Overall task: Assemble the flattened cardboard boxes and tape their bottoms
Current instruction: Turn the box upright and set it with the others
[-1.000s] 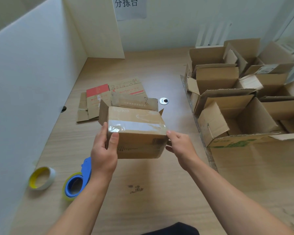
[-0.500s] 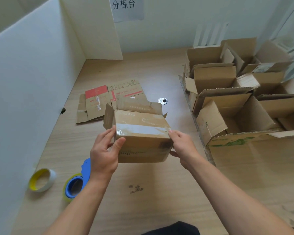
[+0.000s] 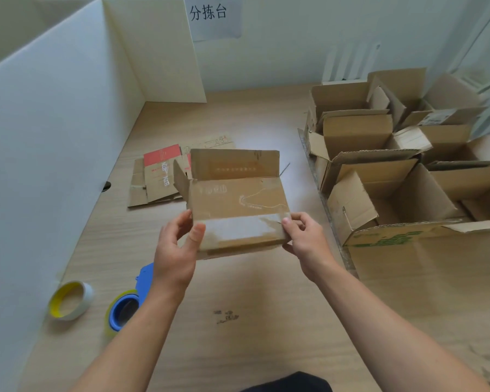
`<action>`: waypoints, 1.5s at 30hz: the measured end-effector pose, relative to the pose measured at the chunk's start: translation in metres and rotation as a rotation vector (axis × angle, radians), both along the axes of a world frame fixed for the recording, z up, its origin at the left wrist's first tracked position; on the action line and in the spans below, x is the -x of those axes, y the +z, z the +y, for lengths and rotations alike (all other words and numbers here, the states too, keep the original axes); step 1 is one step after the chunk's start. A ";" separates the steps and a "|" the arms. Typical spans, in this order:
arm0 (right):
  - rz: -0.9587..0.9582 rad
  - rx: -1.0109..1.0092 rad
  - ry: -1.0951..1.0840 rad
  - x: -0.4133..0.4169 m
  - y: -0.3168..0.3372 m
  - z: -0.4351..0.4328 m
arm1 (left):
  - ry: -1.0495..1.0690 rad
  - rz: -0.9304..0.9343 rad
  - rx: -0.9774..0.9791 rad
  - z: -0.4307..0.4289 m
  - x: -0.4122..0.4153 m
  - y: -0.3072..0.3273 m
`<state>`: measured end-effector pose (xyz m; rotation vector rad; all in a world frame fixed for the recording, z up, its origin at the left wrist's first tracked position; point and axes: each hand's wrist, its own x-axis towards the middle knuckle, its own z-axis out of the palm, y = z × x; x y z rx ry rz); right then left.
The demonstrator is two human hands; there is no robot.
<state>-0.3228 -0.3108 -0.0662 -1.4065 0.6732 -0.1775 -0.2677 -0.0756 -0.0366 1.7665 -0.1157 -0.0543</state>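
Above wooden table (image 3: 266,321), both hands' fingers (image 3: 194,236) grip taped box (image 3: 238,205) (flaps open).

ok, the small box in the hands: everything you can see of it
The small box is plain brown corrugated cardboard, worn, with faint print. It is assembled and held above the table, tipped so its taped face shows; clear tape runs across the seam. Its far flaps stand open. The left hand grips its left end, the right hand its right end.
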 end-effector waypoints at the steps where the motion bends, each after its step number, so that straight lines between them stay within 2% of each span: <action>1: -0.037 0.003 0.015 0.001 -0.001 0.001 | 0.012 0.010 -0.051 -0.002 0.000 -0.002; 5: -0.025 0.043 0.103 0.003 -0.005 0.000 | 0.051 -0.067 -0.224 0.001 0.002 -0.010; 10: 0.038 -0.041 0.213 0.009 -0.008 -0.005 | -0.041 -0.083 -0.163 0.012 0.006 -0.022; 16: 0.051 -0.099 0.240 0.017 -0.019 -0.009 | -0.106 0.143 -0.074 0.022 0.009 -0.042; 22: 0.050 -0.270 0.203 0.025 -0.033 -0.017 | -0.175 0.318 -0.129 0.035 0.013 -0.052; 25: 0.045 -0.278 0.166 0.026 -0.033 -0.019 | -0.232 0.356 -0.157 0.042 0.016 -0.056; 31: 0.028 -0.156 0.128 0.030 -0.034 -0.023 | -0.249 0.269 -0.076 0.050 0.017 -0.042; 33: -0.016 -0.054 0.126 0.030 -0.029 -0.022 | -0.250 0.228 -0.060 0.050 0.020 -0.035; 38: -0.053 0.289 0.100 0.025 -0.012 -0.024 | -0.160 0.095 -0.133 0.047 0.022 -0.021; 45: -0.037 0.554 0.166 0.023 0.009 -0.017 | -0.060 -0.026 -0.276 0.037 0.018 -0.015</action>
